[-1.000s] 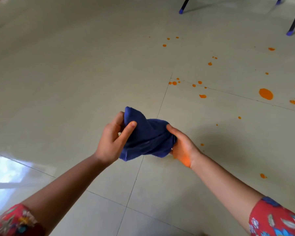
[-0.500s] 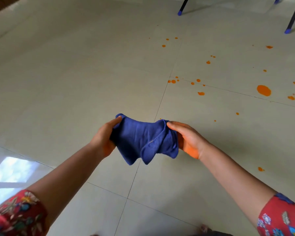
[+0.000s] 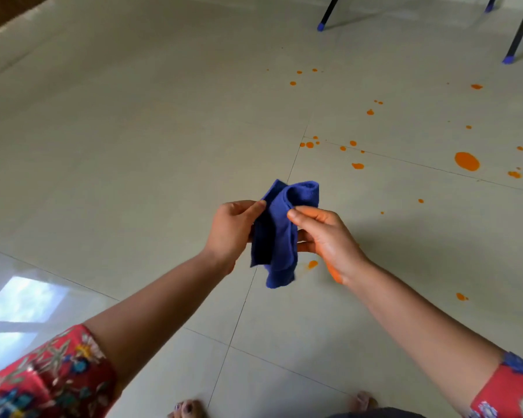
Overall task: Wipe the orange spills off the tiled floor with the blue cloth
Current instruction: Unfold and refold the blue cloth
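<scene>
Head view looks down on the blue cloth (image 3: pixel 280 233), bunched and hanging above the tiled floor (image 3: pixel 133 146), with the left hand (image 3: pixel 234 230) pinching its left edge and the right hand (image 3: pixel 325 236) pinching its right fold, fingers (image 3: pixel 299 213) curled onto the fabric. Orange spills (image 3: pixel 466 161) dot the floor beyond and to the right of the fingers, one drop (image 3: pixel 312 264) just below the right hand, whose heel is stained orange. Farther off stand dark chair legs (image 3: pixel 329 13) with blue tips.

Both forearms extended forward, hands raised close together. Left hand (image 3: pixel 234 229) and right hand (image 3: pixel 325 236) each pinch blue cloth (image 3: pixel 280 233) from own side, fingers curled. Right palm edge stained orange.
</scene>
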The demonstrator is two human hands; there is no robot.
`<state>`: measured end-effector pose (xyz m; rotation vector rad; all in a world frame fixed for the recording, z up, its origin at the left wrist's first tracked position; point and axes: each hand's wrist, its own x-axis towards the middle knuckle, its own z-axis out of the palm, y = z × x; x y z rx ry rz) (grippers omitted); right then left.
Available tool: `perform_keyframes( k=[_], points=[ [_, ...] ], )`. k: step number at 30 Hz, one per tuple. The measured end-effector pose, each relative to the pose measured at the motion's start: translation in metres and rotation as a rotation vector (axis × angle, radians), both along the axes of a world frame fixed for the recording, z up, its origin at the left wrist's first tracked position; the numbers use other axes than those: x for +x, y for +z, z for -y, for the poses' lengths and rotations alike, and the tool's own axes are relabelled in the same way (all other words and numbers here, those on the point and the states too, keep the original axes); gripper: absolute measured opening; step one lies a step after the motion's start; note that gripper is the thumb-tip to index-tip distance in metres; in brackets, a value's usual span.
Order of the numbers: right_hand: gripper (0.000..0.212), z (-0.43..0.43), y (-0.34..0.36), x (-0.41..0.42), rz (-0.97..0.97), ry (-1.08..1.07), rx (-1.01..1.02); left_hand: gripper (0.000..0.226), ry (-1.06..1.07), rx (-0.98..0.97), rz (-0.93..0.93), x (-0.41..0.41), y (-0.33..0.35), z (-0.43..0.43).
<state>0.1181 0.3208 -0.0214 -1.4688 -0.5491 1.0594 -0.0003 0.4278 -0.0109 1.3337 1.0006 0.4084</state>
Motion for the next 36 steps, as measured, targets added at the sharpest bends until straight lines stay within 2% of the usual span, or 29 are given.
perform_keyframes(
  k=[3,6,7,8,10,11,12,13,15,16,18,20,23,25,26,28,29,30,31,33,35,36],
  points=[
    [0.023,0.007,0.002,0.016,0.029,-0.138,0.019,0.029,0.104,0.067,-0.096,-0.007,-0.019,-0.012],
    [0.019,0.007,0.006,0.033,0.075,-0.148,0.024,0.025,0.209,0.147,-0.223,-0.027,-0.039,-0.04],
    [0.018,0.005,0.007,0.037,0.055,-0.147,0.041,0.021,0.134,0.182,-0.333,-0.036,-0.05,-0.053],
    [0.019,0.001,0.008,0.039,0.012,-0.142,0.054,0.02,-0.028,0.204,-0.522,-0.046,-0.06,-0.065],
    [0.017,-0.008,0.007,0.039,-0.065,-0.041,0.055,0.04,-0.436,0.256,-0.936,-0.064,-0.076,-0.078],
    [0.017,-0.013,0.006,0.038,-0.072,0.054,0.025,0.051,-0.548,0.305,-1.003,-0.068,-0.081,-0.081],
    [0.017,-0.018,0.004,0.035,-0.076,0.172,-0.018,0.06,-0.584,0.351,-0.939,-0.067,-0.082,-0.081],
    [0.016,-0.024,0.0,0.031,-0.079,0.285,-0.068,0.067,-0.577,0.336,-0.766,-0.064,-0.076,-0.08],
    [0.015,-0.032,-0.001,0.022,-0.119,0.442,-0.148,0.079,-0.55,0.106,-0.375,-0.048,-0.061,-0.075],
    [0.016,-0.036,0.0,0.018,-0.148,0.493,-0.164,0.083,-0.585,0.003,-0.264,-0.043,-0.054,-0.073],
    [0.02,-0.043,0.006,0.015,-0.229,0.544,-0.115,0.076,-0.714,-0.046,-0.18,-0.039,-0.049,-0.072],
    [0.026,-0.044,0.011,0.021,-0.357,0.396,-0.032,0.045,-0.722,-0.046,-0.139,-0.037,-0.049,-0.076],
    [0.037,-0.033,-0.015,0.027,-0.721,0.036,0.074,0.01,-0.529,-0.071,0.0,-0.042,-0.044,-0.077],
    [0.035,-0.024,-0.044,0.017,-0.854,-0.055,0.006,0.014,-0.408,-0.097,0.0,-0.046,-0.043,-0.077],
    [0.043,-0.021,-0.052,0.008,-0.869,-0.01,-0.066,0.019,-0.377,-0.117,-0.051,-0.048,-0.044,-0.078],
    [0.069,-0.017,-0.064,0.0,-0.819,0.098,-0.21,0.026,-0.309,-0.192,-0.185,-0.054,-0.05,-0.079],
    [0.073,-0.018,-0.063,0.001,-0.786,0.138,-0.254,0.026,-0.266,-0.233,-0.241,-0.057,-0.056,-0.082],
    [0.065,-0.018,-0.059,0.0,-0.73,0.153,-0.277,0.026,-0.234,-0.274,-0.274,-0.063,-0.057,-0.08],
    [0.047,-0.02,-0.054,0.0,-0.637,0.152,-0.278,0.028,-0.231,-0.262,-0.306,-0.069,-0.059,-0.082],
    [0.018,-0.024,-0.048,-0.002,-0.391,0.137,-0.275,0.036,-0.381,-0.148,-0.478,-0.079,-0.062,-0.089],
    [0.012,-0.029,-0.047,-0.01,-0.122,0.146,-0.268,0.035,-0.619,0.032,-0.704,-0.08,-0.055,-0.082],
    [0.011,-0.03,-0.045,-0.017,-0.033,0.169,-0.234,0.037,-0.599,0.141,-0.747,-0.077,-0.055,-0.082]
  ],
)
